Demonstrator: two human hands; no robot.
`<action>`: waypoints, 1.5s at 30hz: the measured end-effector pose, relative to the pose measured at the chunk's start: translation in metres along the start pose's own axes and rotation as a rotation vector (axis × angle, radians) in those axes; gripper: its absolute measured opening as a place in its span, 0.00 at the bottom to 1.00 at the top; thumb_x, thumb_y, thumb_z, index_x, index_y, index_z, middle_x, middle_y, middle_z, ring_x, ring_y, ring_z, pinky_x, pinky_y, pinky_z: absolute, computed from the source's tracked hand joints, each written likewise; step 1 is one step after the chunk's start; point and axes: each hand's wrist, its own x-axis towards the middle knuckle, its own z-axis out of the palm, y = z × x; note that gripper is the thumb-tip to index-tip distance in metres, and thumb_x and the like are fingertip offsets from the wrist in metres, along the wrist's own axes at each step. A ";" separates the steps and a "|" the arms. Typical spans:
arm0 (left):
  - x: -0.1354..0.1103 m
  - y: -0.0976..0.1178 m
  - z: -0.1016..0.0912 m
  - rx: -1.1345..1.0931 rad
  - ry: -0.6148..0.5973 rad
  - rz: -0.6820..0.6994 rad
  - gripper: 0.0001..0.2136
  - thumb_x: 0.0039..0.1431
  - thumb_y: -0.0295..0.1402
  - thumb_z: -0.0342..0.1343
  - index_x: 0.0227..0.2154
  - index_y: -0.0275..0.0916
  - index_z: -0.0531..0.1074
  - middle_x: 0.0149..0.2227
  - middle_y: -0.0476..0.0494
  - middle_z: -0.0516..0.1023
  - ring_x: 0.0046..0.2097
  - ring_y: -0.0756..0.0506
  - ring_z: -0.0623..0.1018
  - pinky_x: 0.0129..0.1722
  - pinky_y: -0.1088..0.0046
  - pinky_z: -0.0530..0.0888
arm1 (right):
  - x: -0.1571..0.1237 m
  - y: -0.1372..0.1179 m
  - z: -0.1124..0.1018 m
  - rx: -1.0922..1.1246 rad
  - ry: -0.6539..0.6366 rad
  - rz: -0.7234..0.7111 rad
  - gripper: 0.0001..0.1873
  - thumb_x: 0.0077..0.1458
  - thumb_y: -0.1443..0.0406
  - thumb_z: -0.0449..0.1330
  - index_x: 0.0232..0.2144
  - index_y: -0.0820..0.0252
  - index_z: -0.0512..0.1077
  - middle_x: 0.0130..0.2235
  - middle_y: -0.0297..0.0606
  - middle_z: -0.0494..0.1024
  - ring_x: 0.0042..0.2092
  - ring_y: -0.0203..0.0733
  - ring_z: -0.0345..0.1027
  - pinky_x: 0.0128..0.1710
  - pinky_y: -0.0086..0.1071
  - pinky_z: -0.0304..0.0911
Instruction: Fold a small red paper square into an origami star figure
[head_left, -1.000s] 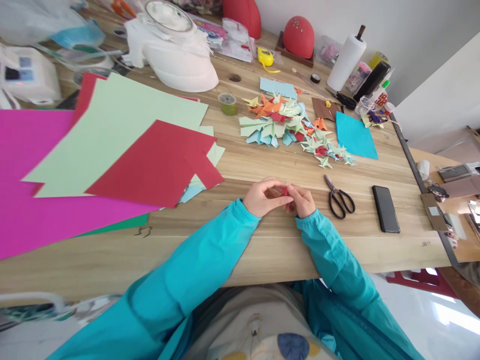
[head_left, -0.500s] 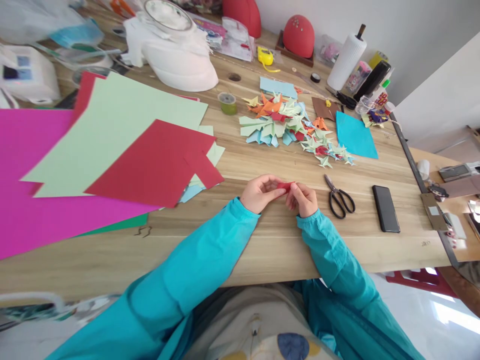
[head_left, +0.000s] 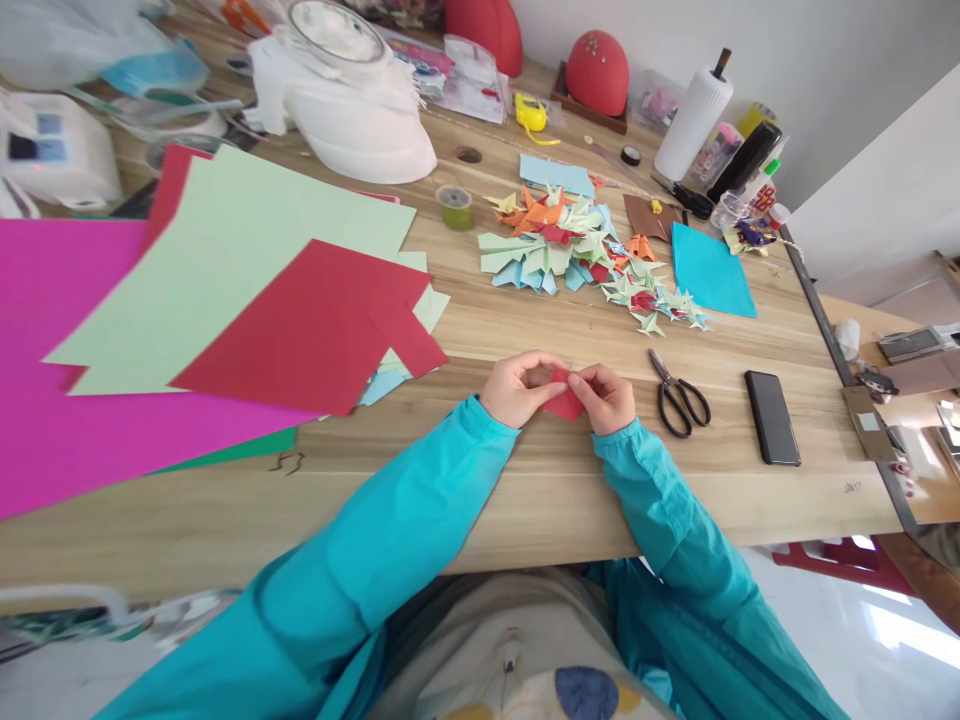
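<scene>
A small folded piece of red paper [head_left: 564, 404] is pinched between my two hands, just above the wooden table. My left hand [head_left: 519, 388] grips its left side between thumb and fingers. On the other side, the thumb and forefinger of my right hand [head_left: 606, 398] are closed on it. Part of the paper is covered by my fingers. To the right of my right hand lie black-handled scissors [head_left: 677, 392]. Beyond my hands is a heap of folded paper pieces [head_left: 544, 252] in green, orange, red and blue.
Large sheets of red paper [head_left: 300, 325], green paper [head_left: 262, 210] and magenta paper [head_left: 67, 430] overlap on the left. A phone [head_left: 772, 418] lies to the right. Behind are a thread spool [head_left: 455, 207], a blue square [head_left: 711, 270] and a yellow tape measure [head_left: 531, 114].
The red paper has turned, so a wider face now hangs below my fingers where a narrow strip showed before. My right hand has shifted slightly left.
</scene>
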 end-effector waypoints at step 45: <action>-0.002 0.006 0.001 -0.302 0.091 -0.170 0.15 0.34 0.35 0.66 0.29 0.35 0.78 0.33 0.42 0.79 0.34 0.43 0.77 0.29 0.67 0.76 | 0.005 0.001 -0.005 0.381 0.002 0.164 0.11 0.38 0.62 0.63 0.25 0.60 0.69 0.18 0.28 0.72 0.15 0.32 0.62 0.13 0.26 0.59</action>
